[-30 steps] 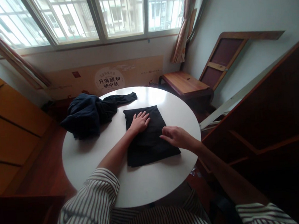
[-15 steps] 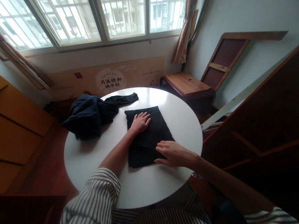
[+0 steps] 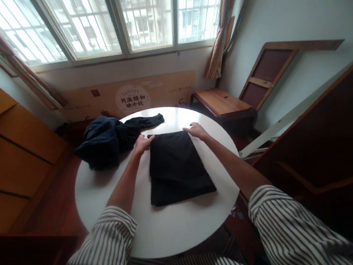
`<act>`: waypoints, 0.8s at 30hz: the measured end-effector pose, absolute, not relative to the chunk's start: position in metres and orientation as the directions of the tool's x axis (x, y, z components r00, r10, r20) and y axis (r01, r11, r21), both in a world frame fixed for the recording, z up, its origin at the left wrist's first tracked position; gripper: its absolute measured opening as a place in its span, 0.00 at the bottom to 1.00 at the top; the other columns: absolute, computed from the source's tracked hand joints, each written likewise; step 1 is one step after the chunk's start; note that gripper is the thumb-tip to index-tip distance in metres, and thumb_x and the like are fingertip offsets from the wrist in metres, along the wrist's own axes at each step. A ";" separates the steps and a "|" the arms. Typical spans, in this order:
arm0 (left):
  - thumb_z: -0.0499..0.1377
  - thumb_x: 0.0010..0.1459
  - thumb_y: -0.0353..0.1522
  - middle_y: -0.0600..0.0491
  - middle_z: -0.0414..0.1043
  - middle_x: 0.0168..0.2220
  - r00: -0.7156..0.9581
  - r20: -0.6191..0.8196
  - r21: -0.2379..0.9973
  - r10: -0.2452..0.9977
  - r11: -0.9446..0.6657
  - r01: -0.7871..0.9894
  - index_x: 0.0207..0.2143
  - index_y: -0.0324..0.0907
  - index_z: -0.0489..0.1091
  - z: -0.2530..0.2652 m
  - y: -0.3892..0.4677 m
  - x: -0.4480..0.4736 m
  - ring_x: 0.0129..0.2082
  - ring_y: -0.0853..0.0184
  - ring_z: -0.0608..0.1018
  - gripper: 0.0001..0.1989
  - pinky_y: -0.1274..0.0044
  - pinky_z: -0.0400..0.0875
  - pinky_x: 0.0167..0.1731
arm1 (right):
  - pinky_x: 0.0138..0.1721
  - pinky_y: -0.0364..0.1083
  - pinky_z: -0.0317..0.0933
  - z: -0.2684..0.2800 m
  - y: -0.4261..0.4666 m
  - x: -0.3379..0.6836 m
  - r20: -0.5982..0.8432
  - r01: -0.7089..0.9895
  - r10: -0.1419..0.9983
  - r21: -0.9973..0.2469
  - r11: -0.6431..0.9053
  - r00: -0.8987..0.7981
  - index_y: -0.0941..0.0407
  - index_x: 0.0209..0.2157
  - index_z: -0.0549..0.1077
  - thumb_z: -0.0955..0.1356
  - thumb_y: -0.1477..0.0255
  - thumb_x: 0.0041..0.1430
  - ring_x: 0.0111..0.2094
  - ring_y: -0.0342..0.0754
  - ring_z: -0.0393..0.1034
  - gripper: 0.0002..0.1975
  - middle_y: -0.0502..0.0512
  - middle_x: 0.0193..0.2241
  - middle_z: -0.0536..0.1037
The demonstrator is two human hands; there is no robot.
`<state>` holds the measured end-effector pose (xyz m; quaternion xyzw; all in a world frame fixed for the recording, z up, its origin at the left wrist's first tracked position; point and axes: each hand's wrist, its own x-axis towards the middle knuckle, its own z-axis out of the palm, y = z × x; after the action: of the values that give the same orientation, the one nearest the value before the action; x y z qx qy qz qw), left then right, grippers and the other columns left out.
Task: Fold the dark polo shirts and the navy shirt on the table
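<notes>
A folded piece of black clothing (image 3: 179,165) lies flat on the round white table (image 3: 108,196), its kind unclear from the folds. My left hand (image 3: 143,143) is at its far left corner, with the thumb over the cloth and the fingers curled at the edge. At the far right corner, my right hand (image 3: 196,130) has its thumb on the cloth's edge and its fingers bent. Both hands look closed on the corners, though the fingertips are partly hidden. Left of the cloth sits a crumpled dark navy garment (image 3: 103,141), with a black sleeve-like part (image 3: 147,121) stretched to the right.
Beyond the table stands a low wooden stool (image 3: 223,101), with a folded wooden frame (image 3: 267,73) leaning on the wall. A printed cardboard panel (image 3: 166,90) rests beneath the window. Orange cabinets (image 3: 14,151) line the left, and a dark wooden panel (image 3: 320,148) slants at the right.
My left hand has gone from lying flat on the cloth to its far left corner. My right hand has moved from the near right part to the far right corner.
</notes>
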<state>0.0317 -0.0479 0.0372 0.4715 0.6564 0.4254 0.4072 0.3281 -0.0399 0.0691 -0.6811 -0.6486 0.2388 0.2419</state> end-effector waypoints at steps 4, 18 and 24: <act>0.70 0.46 0.37 0.50 0.74 0.25 -0.166 -0.088 0.952 0.982 0.132 0.277 0.31 0.35 0.73 0.025 -0.043 0.030 0.26 0.65 0.77 0.15 0.79 0.68 0.23 | 0.51 0.49 0.65 0.066 -0.009 0.319 -0.040 0.784 0.998 -0.621 0.021 -0.058 0.63 0.41 0.77 0.77 0.59 0.50 0.48 0.57 0.73 0.24 0.66 0.44 0.79; 0.73 0.48 0.36 0.47 0.79 0.34 0.194 -0.119 0.989 0.974 0.132 -0.059 0.43 0.37 0.72 0.026 -0.058 0.036 0.32 0.61 0.81 0.22 0.74 0.77 0.30 | 0.29 0.39 0.64 0.058 -0.009 0.357 -0.046 0.298 0.922 -0.951 0.077 -0.384 0.64 0.33 0.75 0.74 0.74 0.51 0.24 0.38 0.70 0.09 0.49 0.23 0.77; 0.69 0.54 0.35 0.52 0.79 0.35 0.033 0.200 0.975 0.979 -0.195 -0.111 0.44 0.38 0.68 0.055 -0.037 0.043 0.35 0.67 0.80 0.19 0.74 0.77 0.39 | 0.35 0.48 0.70 0.094 0.001 0.355 0.161 0.152 0.966 -0.969 0.193 -0.202 0.63 0.32 0.76 0.73 0.71 0.55 0.25 0.41 0.73 0.09 0.49 0.24 0.79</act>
<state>0.0427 -0.0368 0.0552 0.5306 0.4093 0.5621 0.4847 0.3550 0.0013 0.0940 -0.4445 -0.6286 0.4537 0.4488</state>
